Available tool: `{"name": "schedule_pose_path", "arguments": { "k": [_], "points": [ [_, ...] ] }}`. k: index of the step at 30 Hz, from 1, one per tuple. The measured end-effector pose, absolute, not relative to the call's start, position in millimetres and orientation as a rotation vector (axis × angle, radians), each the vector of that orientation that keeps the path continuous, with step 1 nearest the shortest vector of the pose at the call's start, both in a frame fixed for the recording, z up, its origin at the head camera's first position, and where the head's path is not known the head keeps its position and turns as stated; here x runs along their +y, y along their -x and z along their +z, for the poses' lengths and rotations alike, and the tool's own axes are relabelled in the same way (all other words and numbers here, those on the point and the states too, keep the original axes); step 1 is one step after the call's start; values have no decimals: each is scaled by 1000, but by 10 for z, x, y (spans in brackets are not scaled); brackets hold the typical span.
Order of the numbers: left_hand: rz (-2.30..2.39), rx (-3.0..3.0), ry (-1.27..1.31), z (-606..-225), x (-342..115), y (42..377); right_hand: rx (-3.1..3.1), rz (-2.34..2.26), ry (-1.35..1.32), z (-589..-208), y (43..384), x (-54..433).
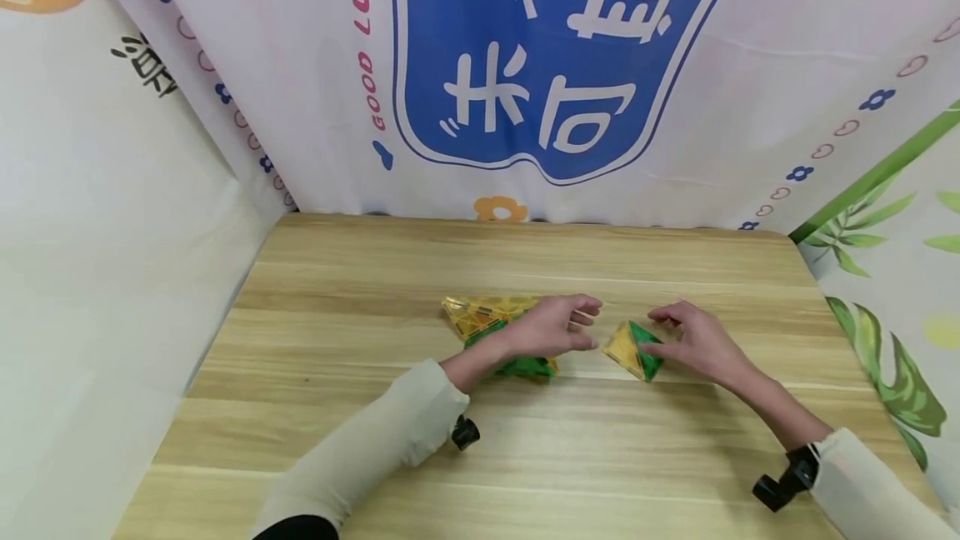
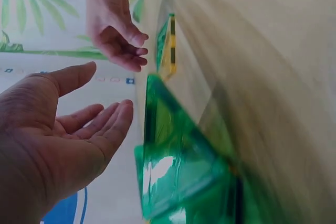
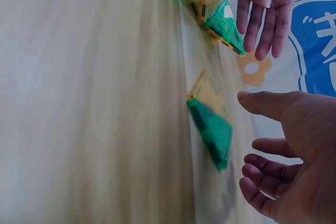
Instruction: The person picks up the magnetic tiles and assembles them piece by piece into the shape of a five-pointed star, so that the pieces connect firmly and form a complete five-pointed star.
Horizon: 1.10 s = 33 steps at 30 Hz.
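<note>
Translucent magnetic tiles in yellow and green form two pieces on the table. The bigger one, a joined tile structure [image 1: 471, 315] with triangular faces, lies partly hidden under my left hand [image 1: 549, 327] and forearm. To its right stands a small pyramid-like tile piece [image 1: 622, 347], one face yellow and one green. My left hand holds nothing; its fingers are loosely bent, beside the green tiles [image 2: 176, 166] in the left wrist view. My right hand [image 1: 696, 342] is by the small piece, and the right wrist view shows a gap between its fingers [image 3: 262, 169] and that piece [image 3: 212, 132].
The wooden table [image 1: 337, 298] ends at a printed curtain [image 1: 322, 148] along its back edge. White printed sheets hang at the left and right. A small black camera [image 1: 780, 486] is strapped to my right wrist, and another [image 1: 465, 433] is at the left.
</note>
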<state>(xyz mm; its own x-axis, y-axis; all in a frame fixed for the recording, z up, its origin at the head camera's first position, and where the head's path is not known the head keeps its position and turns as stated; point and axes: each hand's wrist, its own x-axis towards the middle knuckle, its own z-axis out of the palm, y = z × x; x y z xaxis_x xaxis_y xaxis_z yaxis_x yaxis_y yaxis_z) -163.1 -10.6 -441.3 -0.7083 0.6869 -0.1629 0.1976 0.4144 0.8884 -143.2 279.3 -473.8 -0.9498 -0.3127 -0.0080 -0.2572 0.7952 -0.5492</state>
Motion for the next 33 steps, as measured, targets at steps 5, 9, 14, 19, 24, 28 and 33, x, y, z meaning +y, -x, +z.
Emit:
{"name": "schedule_pose_path", "arguments": {
  "k": [5,9,14,19,24,28,33],
  "points": [
    [1266,2098,-672,-4477,5,1596,2865,-832,375,-4771,1349,2873],
    [1237,2059,-602,-4507,75,1587,2850,-844,344,-4812,1278,2891],
    [1192,2022,-578,-4524,136,1590,2854,-867,342,-4862,1220,2861],
    [1182,1976,-546,-4542,181,1603,2885,-876,344,-4906,1187,2819],
    [1199,1927,-500,-4559,219,1619,2906,-876,337,-4945,1180,2783],
    [1216,1906,-475,-4560,244,1639,2912,-874,339,-4964,1183,2759],
    [1288,1865,-415,-4559,275,1655,2899,-896,358,-4979,1186,2747]
  ]
}}
